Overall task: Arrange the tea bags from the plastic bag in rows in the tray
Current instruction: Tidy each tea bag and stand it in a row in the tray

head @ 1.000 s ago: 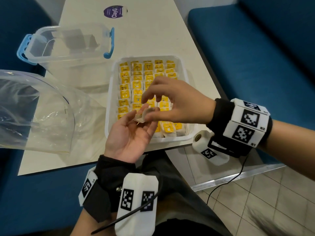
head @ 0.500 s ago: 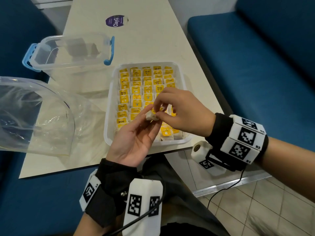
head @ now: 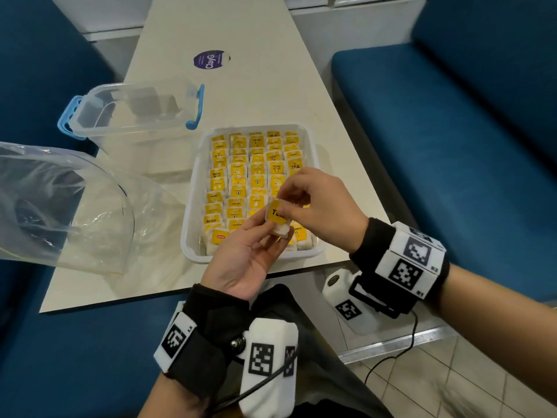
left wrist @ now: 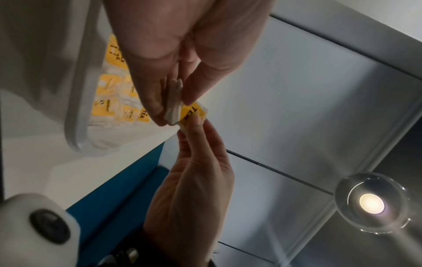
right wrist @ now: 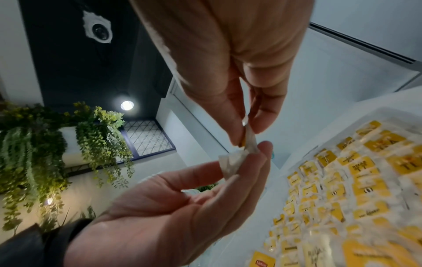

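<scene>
Both hands hold one tea bag (head: 278,220) above the tray (head: 193,233); left hand (head: 241,260) grip pinches its paper, right hand (head: 319,203) grip pinches its yellow tag.

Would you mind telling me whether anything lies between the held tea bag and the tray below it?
Nothing visible does: both hands pinch the tea bag over the tray's near end.

White tea bag (head: 278,223) with yellow tag above near end of tray (head: 193,212) of rowed bags; plastic bag (head: 69,206) leftward.
</scene>
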`<state>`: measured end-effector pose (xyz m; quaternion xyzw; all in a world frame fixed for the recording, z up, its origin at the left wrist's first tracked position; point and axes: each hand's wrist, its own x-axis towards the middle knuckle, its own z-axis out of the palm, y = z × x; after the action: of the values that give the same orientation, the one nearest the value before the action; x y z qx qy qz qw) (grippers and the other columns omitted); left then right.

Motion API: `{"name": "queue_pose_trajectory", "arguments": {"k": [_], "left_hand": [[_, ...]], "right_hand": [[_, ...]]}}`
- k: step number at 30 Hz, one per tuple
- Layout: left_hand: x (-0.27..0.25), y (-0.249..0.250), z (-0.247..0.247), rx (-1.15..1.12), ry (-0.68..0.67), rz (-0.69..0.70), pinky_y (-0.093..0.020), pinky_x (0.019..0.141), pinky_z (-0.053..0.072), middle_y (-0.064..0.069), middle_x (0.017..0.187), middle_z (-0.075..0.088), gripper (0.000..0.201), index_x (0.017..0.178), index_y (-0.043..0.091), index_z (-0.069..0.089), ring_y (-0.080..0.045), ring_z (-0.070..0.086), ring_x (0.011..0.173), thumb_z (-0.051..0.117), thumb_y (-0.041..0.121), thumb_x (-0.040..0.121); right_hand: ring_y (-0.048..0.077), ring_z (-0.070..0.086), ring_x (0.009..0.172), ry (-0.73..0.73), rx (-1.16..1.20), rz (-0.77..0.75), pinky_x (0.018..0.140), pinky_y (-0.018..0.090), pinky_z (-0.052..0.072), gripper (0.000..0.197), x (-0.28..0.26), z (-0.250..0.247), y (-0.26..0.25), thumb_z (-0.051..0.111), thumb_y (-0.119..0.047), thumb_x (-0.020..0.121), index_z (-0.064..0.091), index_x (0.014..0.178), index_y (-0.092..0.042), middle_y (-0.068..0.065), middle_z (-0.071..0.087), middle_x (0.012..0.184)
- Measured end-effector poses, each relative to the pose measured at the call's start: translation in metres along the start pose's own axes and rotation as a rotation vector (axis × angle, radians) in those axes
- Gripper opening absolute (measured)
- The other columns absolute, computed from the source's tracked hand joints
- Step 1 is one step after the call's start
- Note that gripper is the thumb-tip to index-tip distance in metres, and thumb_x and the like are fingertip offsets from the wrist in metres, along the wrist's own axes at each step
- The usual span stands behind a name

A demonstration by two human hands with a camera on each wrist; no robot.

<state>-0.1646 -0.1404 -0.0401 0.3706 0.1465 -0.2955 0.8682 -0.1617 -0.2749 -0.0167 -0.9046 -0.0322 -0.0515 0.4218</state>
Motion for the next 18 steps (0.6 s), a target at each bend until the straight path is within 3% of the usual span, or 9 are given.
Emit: {"name": "queue_pose_trajectory", "arguments": {"k": [5,13,15,18], "left_hand": [[-0.006,-0.007,0.005,0.005,0.011,0.016,-0.026,0.07,0.057,-0.009,0.092,0.068,0.024,0.104,0.004,0.061,-0.018,0.063,0.085,0.042,-0.004,0.093],[-0.007,-0.009,0.005,0.035,0.009,-0.018,-0.025,0.065,0.059,-0.01,0.087,0.069,0.024,0.104,0.005,0.062,-0.019,0.066,0.074,0.044,-0.005,0.092],[-0.005,-0.01,0.002,0.033,0.027,-0.017,-0.024,0.062,0.058,-0.011,0.088,0.066,0.025,0.108,0.006,0.061,-0.02,0.063,0.078,0.045,-0.005,0.092],[-0.005,-0.01,-0.004,0.028,0.048,-0.017,-0.022,0.061,0.058,-0.009,0.084,0.069,0.026,0.113,0.005,0.06,-0.016,0.068,0.07,0.047,-0.002,0.092]], "right_hand": [[0.01,0.056,0.074,0.013,0.084,0.029,0.066,0.011,0.041,0.006,-0.012,0.0,-0.001,0.066,-0.011,0.082,0.065,0.086,-0.007,-0.001,0.061,0.078],[0.009,0.054,0.075,0.014,0.096,0.041,0.068,0.007,0.038,0.007,-0.018,-0.002,0.001,0.063,-0.012,0.085,0.067,0.09,-0.009,-0.005,0.06,0.077],[0.011,0.056,0.078,0.002,0.083,0.041,0.067,0.006,0.038,0.006,-0.018,-0.002,0.001,0.062,-0.011,0.085,0.066,0.089,-0.008,-0.002,0.062,0.079],[0.014,0.058,0.079,0.014,0.081,0.048,0.067,0.007,0.039,0.005,-0.018,-0.002,0.001,0.061,-0.01,0.086,0.064,0.088,-0.007,-0.001,0.061,0.08]]}}
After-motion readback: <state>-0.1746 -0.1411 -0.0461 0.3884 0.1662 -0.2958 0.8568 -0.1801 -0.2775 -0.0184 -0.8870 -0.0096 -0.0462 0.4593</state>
